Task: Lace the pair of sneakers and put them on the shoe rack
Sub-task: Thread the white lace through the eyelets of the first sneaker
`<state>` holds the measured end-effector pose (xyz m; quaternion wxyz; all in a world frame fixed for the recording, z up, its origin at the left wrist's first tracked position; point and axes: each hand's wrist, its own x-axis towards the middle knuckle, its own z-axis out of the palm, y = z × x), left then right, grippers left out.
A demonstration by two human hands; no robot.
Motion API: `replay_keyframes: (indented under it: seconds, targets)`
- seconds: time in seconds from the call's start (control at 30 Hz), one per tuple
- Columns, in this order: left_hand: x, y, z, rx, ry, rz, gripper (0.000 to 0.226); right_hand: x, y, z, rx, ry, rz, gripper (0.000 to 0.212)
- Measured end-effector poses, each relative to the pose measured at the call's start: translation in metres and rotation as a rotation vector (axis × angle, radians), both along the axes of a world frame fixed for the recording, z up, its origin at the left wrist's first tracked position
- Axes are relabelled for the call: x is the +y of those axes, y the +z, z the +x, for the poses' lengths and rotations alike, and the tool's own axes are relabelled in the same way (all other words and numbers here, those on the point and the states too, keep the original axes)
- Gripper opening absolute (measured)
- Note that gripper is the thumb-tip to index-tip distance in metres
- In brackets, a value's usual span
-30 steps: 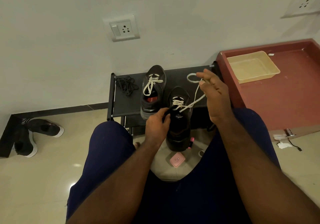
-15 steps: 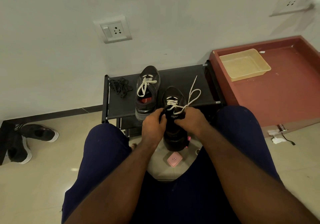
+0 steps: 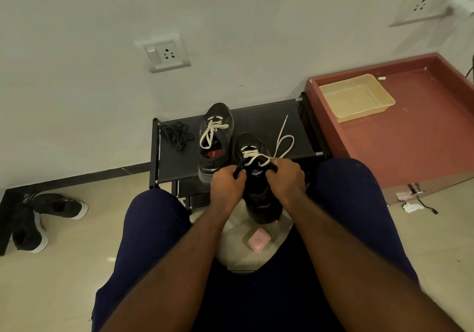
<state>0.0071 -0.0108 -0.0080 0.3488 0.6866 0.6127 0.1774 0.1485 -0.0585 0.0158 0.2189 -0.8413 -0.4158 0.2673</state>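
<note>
A black sneaker (image 3: 261, 198) with a white lace (image 3: 283, 139) is held between my knees, its toe over the front edge of the black shoe rack (image 3: 266, 123). My left hand (image 3: 227, 188) grips the sneaker's left collar. My right hand (image 3: 284, 180) pinches the white lace at the right eyelets; the lace's free end loops out over the rack top. The other black sneaker (image 3: 215, 141), laced in white, stands on the rack just left of it.
A tangle of black laces (image 3: 175, 135) lies on the rack's left end. A red-brown cabinet (image 3: 410, 136) with a beige tray (image 3: 356, 96) stands right. Two black shoes (image 3: 38, 218) lie on the floor left. A pink case (image 3: 259, 239) lies below the sneaker.
My right hand came down from holding the lace high over the rack to the sneaker's eyelets. The lace's free end now loops loosely on the rack. The left hand stayed on the sneaker.
</note>
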Motion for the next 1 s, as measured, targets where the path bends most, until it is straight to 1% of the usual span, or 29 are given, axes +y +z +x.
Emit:
replay_keyframes:
  seconds: [0.07, 0.17, 0.27, 0.33, 0.4, 0.43, 0.47, 0.5, 0.57, 0.6, 0.67, 0.73, 0.77, 0.8, 0.83, 0.87, 0.9, 0.93, 1.0]
  targets:
    - [0.004, 0.008, 0.001, 0.015, -0.054, 0.045, 0.02, 0.0, 0.002, 0.0, -0.008, 0.008, 0.018, 0.029]
    - [0.015, 0.021, 0.004, 0.024, -0.107, 0.135, 0.032, 0.0, 0.005, -0.001, -0.006, 0.037, 0.024, 0.031]
    - [0.024, 0.02, 0.015, 0.172, -0.294, 0.093, 0.037, -0.001, 0.008, -0.005, -0.017, 0.087, 0.019, 0.034]
    - [0.028, 0.019, 0.022, 0.226, -0.314, 0.105, 0.032, 0.0, 0.009, -0.005, -0.015, 0.094, 0.02, 0.035]
    - [0.032, 0.02, 0.025, 0.173, -0.255, 0.15, 0.017, 0.0, 0.01, -0.003, -0.008, 0.1, 0.004, 0.036]
    - [0.035, 0.023, 0.026, 0.108, -0.22, 0.125, 0.013, -0.001, 0.011, -0.002, -0.004, 0.1, -0.005, 0.037]
    - [0.037, 0.028, 0.026, 0.011, -0.173, 0.068, 0.015, 0.0, 0.011, -0.001, 0.001, 0.097, -0.01, 0.037]
    - [0.038, 0.036, 0.026, -0.118, -0.101, -0.012, 0.019, -0.001, 0.011, 0.0, 0.01, 0.088, -0.013, 0.039]
    - [0.038, 0.061, 0.027, -0.4, 0.019, -0.162, 0.019, 0.0, 0.012, 0.001, 0.029, 0.07, -0.021, 0.043]
    - [0.04, 0.077, 0.027, -0.495, 0.046, -0.204, 0.021, 0.002, 0.011, 0.001, 0.034, 0.066, -0.029, 0.044]
    - [0.043, 0.112, 0.024, -0.637, 0.005, -0.203, 0.024, 0.004, 0.011, 0.002, 0.038, 0.059, -0.037, 0.044]
    - [0.051, 0.142, 0.017, -0.886, -0.077, -0.211, 0.025, 0.005, 0.012, 0.002, 0.039, 0.045, -0.034, 0.043]
    - [0.055, 0.154, 0.014, -0.998, -0.097, -0.25, 0.03, 0.006, 0.013, 0.002, 0.035, 0.045, -0.036, 0.042]
    - [0.059, 0.161, 0.013, -1.035, -0.109, -0.271, 0.039, 0.006, 0.012, 0.002, 0.031, 0.05, -0.038, 0.041]
    - [0.063, 0.164, 0.013, -0.975, -0.114, -0.253, 0.049, 0.006, 0.012, 0.001, 0.025, 0.055, -0.039, 0.04]
    - [0.065, 0.163, 0.014, -0.831, -0.127, -0.205, 0.057, 0.006, 0.012, 0.001, 0.022, 0.058, -0.037, 0.04]
    - [0.065, 0.162, 0.015, -0.665, -0.156, -0.167, 0.058, 0.005, 0.013, 0.001, 0.018, 0.063, -0.037, 0.04]
    - [0.064, 0.16, 0.014, -0.506, -0.193, -0.167, 0.052, 0.005, 0.012, 0.001, 0.012, 0.071, -0.033, 0.04]
    - [0.058, 0.149, 0.012, -0.25, -0.331, -0.312, 0.032, 0.005, 0.011, 0.0, -0.002, 0.101, -0.026, 0.043]
